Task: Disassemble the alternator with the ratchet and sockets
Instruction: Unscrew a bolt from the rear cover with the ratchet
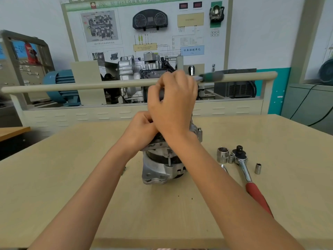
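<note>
1. Right hand (173, 103) is raised above the alternator (162, 163), fingers curled round the head end of a tool with a green handle (212, 76); that handle sticks out to the hand's right, blurred.
2. Left hand (139, 130) sits just below and to the left of the right hand, fingers curled against the top of the alternator; what exactly it grips is hidden by the right wrist.
3. Directly under both hands the alternator stands upright on the wooden table (72, 186), its silver housing and dark middle band showing beneath the wrists.
4. To the right of the right forearm lies a ratchet (243, 163) with a red grip, its head pointing away from the person and its grip partly hidden by the forearm.
5. Touching the ratchet head on its left are a large socket (222, 155) and a small socket (230, 158).
6. Another small socket (257, 168) stands apart, right of the ratchet shaft.
7. Beyond the hands a training board (144, 24) with diagrams and a cutaway gearbox (137, 69) stand behind a rail.
</note>
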A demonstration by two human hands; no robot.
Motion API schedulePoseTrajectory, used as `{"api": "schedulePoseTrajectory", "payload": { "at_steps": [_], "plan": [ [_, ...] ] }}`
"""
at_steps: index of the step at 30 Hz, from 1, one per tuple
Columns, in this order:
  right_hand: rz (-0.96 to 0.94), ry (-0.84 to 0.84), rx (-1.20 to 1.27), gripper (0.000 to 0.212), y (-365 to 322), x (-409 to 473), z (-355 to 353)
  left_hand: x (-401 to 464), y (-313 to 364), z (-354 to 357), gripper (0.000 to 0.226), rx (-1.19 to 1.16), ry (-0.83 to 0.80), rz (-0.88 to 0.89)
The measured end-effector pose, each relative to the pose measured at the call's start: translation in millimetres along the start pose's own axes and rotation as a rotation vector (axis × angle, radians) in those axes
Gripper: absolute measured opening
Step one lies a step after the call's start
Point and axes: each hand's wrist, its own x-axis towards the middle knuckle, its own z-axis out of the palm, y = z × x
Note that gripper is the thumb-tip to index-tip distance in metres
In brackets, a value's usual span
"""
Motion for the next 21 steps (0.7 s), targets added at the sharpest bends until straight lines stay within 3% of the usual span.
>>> {"api": "schedulePoseTrajectory", "payload": {
  "at_steps": [2, 6, 11, 13, 17, 21],
  "plan": [
    [0.102, 0.023, 0.054, 0.021, 1.7, 2.6, -2.5, -0.2, 1.7, 0.9, 0.060, -0.030, -0.018, 0.000],
    [0.541, -0.195, 0.635, 0.042, 14.9, 27.7, -9.8, 0.1, 4.6, 2.1, 0.017, -0.131, -0.065, -0.015],
    [0.848, -0.415, 1.315, 0.062, 32.7, 42.9, -7.6, 1.5, 2.5, 0.7, 0.017, -0.148, -0.052, -0.037],
    [0.892, -0.486, 1.465, 0.063, 34.0, 42.6, -5.5, 1.7, 1.9, 0.7, 0.017, -0.143, -0.061, -0.040],
    [0.735, -0.546, 1.287, 0.064, 20.1, 38.8, -7.3, 1.1, -0.6, 0.1, 0.016, -0.155, -0.062, -0.020],
    [0.518, -0.309, 0.947, 0.057, 7.7, 23.9, -6.7, -1.8, 3.1, 0.5, 0.024, -0.134, -0.065, 0.017]
  ]
}}
